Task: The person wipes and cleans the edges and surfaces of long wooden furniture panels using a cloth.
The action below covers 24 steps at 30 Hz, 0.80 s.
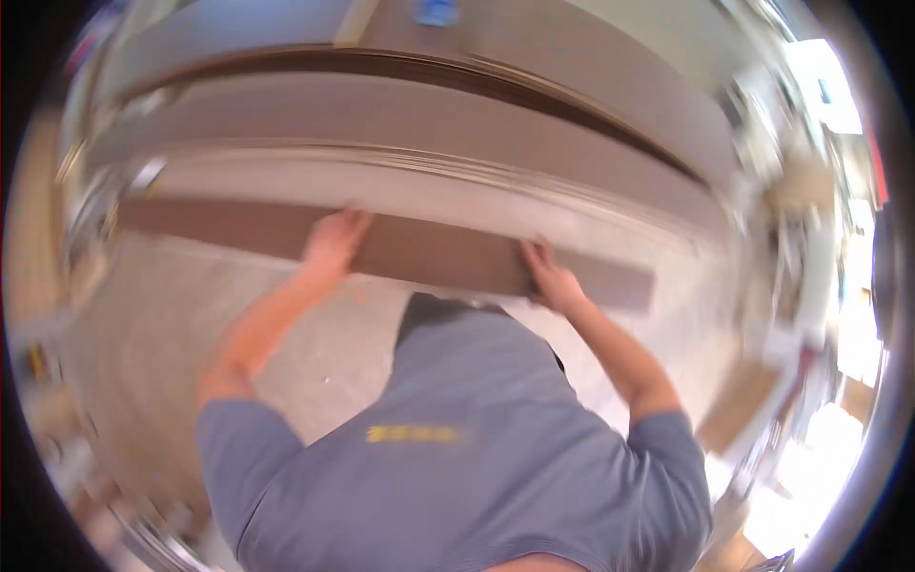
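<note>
A long, narrow brown board [438, 253] spans the view in front of my body, its left end a little farther off than its right. My left hand [335, 238] grips it left of the middle, fingers over the far edge. Toward its right part my right hand [551, 272] grips it too, with the fingers on top and the thumb side hidden. The picture is smeared by motion, so the board's underside and what bears it cannot be made out.
Beyond the board lie stacks of wide brown panels [410, 119], with layered edges facing me. A small blue thing [437, 11] rests on the farther stack. Pale concrete floor [324, 357] shows around me. Blurred boxes [739, 405] and clutter stand at the right.
</note>
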{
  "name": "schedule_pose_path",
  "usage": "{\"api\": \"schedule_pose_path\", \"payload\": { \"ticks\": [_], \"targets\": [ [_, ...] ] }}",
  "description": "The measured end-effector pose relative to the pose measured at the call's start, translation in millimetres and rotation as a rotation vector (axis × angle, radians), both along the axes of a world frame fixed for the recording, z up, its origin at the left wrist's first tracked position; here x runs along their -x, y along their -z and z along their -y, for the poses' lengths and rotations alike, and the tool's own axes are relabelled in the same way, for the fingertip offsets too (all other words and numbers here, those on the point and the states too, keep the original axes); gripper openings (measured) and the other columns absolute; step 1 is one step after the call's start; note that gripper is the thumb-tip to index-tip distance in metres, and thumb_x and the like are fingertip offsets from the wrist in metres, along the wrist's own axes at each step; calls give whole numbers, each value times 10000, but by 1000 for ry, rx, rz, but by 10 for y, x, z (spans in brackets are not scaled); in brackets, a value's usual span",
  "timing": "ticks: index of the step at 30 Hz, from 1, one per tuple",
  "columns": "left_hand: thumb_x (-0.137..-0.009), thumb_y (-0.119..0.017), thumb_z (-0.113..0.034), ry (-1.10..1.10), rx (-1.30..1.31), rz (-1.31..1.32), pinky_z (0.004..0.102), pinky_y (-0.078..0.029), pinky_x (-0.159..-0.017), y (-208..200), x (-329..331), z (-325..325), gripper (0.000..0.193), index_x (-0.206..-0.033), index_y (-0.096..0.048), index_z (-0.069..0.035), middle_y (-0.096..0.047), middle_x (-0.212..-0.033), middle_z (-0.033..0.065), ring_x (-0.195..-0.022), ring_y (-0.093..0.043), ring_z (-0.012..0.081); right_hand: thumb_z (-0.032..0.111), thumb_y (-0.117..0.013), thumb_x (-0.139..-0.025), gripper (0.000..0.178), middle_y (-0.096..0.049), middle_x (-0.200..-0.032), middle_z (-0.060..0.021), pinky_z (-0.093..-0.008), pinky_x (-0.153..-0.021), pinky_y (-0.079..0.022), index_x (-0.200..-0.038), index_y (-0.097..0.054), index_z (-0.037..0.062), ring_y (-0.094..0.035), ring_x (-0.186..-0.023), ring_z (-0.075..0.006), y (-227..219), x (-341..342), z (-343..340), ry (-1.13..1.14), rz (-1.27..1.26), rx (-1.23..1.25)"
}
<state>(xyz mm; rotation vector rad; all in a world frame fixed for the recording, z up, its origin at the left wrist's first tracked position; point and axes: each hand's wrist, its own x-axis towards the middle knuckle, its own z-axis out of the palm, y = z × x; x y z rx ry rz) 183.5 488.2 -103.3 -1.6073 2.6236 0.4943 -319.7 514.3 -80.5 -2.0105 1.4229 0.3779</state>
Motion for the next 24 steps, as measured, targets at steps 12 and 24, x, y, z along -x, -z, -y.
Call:
{"api": "schedule_pose_path", "payload": {
  "ticks": [12, 24],
  "targets": [
    [-628, -965, -276, 70, -131, 272, 562, -419, -1184, 140, 40, 80, 1377, -1721, -144, -113, -279, -1689, 245, -1407, -457, 463, 10, -891, -669, 1396, -150, -1743, -323, -454, -802, -648, -1739, -57, 338, -758, -946, -384, -90, -48, -27, 2, -161, -81],
    [-896, -641, 62, -21, 182, -358, 520, -377, -1252, -443, 1032, 1671, 809, -1645, -362, -66, -369, -1699, 193, -1577, -334, 419, 38, -729, -838, 800, -581, -1444, -191, -474, -959, -580, -1574, -430, 137, -694, -1114, -413, -391, 902, -748, 816, 454, 380]
  ]
}}
